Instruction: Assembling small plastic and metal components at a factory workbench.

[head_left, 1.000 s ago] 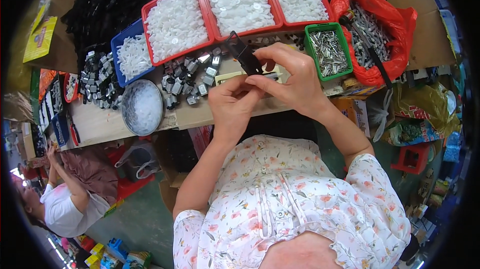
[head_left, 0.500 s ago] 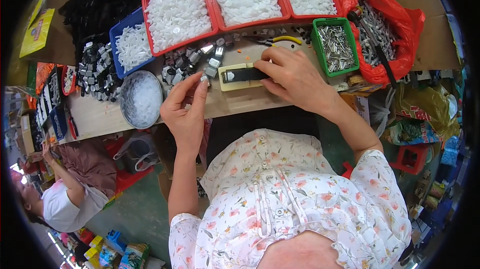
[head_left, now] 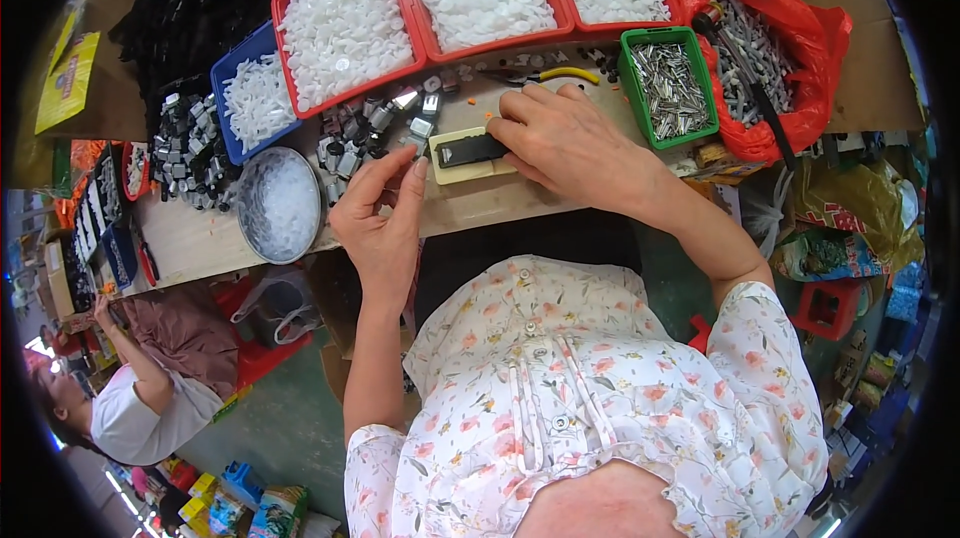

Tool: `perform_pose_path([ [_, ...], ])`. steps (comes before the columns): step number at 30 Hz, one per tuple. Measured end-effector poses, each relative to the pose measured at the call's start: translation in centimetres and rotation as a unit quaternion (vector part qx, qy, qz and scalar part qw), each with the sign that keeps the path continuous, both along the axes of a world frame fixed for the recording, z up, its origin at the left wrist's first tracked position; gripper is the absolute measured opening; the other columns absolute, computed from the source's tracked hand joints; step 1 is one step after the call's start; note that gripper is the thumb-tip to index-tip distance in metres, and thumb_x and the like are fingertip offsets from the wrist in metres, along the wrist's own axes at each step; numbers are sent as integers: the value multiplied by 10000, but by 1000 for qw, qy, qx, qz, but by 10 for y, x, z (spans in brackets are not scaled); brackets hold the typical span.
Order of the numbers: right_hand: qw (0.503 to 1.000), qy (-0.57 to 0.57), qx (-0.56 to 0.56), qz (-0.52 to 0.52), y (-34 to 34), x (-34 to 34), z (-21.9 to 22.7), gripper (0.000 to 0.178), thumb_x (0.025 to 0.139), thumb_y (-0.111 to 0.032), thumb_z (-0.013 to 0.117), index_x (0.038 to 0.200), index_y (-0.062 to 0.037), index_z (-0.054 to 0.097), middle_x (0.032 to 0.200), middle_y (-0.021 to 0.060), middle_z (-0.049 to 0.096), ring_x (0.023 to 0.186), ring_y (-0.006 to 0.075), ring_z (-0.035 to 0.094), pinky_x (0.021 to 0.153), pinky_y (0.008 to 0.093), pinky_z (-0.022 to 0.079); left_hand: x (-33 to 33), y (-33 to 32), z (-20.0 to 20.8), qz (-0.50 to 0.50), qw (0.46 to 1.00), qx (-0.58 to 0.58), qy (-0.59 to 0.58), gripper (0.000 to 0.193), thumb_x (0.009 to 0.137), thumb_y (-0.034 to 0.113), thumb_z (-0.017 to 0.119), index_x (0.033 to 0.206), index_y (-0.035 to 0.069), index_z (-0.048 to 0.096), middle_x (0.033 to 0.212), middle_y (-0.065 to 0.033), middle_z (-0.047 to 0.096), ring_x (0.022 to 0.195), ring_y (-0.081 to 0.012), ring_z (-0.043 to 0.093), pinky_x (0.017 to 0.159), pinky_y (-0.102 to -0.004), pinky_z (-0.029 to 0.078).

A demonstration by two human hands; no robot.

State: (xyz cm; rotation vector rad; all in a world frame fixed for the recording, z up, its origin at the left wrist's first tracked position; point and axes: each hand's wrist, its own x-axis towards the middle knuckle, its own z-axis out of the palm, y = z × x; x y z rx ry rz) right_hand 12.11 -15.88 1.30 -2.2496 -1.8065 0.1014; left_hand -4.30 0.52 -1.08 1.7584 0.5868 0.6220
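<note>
Observed black plastic housing [head_left: 474, 150] lying in cream fixture [head_left: 458, 176]. Noted right hand [head_left: 575, 148] touching housing at fixture's right end, with fingers bunched; cannot tell if pinching. Saw left hand [head_left: 372, 216] just left of fixture, with thumb and forefinger tips close; cannot tell if holding anything. Keep housing flat, fixture steady

The table [head_left: 205, 240] has a pale wooden top. On it stand three red trays [head_left: 500, 45] in a row, a blue tray [head_left: 266, 146] by their left end, a green tray [head_left: 687, 139] by the right end, and a round metal bowl [head_left: 258, 175]. Two heaps of silver-and-black pieces [head_left: 190, 153], a cream block [head_left: 470, 174] and yellow-handled pliers [head_left: 570, 74] also lie there.
</note>
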Motion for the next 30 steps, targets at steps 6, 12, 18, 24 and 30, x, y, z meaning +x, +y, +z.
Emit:
perform_pose_path([
  [6, 1000, 17, -22, -1, 2, 1, 2, 304, 809, -132, 742, 1079, -27, 648, 1012, 92, 590, 1010, 266, 594, 833, 402, 450, 3, -2, 4, -12, 996, 92, 7, 157, 879, 8, 713, 1032, -21, 729, 840, -65, 672, 688, -106, 576, 633, -244, 464],
  [12, 1000, 30, -6, -6, 3, 1, -1, 318, 807, -116, 737, 1092, -2, 651, 1005, 114, 586, 994, 301, 589, 831, 416, 469, 16, -7, -1, -72, 965, 253, -21, 201, 818, -15, 733, 1018, -16, 716, 941, -137, 676, 920, -298, 662, 803, -376, 528],
  [18, 992, 105, 72, -21, -2, 1, -11, 321, 788, -111, 753, 1070, 10, 659, 984, 132, 585, 966, 325, 580, 827, 423, 477, 33, -20, -22, -186, 894, 402, -67, 297, 773, -27, 726, 1064, -57, 671, 1114, -156, 635, 1055, -336, 636, 879, -420, 516],
  [24, 980, 155, 118, -50, -10, 6, -20, 329, 779, -132, 770, 1060, 3, 665, 1000, 136, 611, 956, 332, 592, 826, 416, 479, 33, -18, -19, -196, 906, 372, -53, 290, 819, -10, 733, 1105, -18, 689, 1135, -156, 640, 1041, -336, 636, 877, -406, 523],
  [30, 980, 149, 124, -54, -13, 6, -15, 320, 793, -157, 759, 1073, -23, 683, 1012, 110, 600, 1012, 292, 586, 866, 423, 445, 33, -17, -12, -160, 910, 377, -69, 271, 788, 14, 766, 1047, -20, 694, 1087, -148, 643, 1044, -344, 632, 877, -428, 513],
])
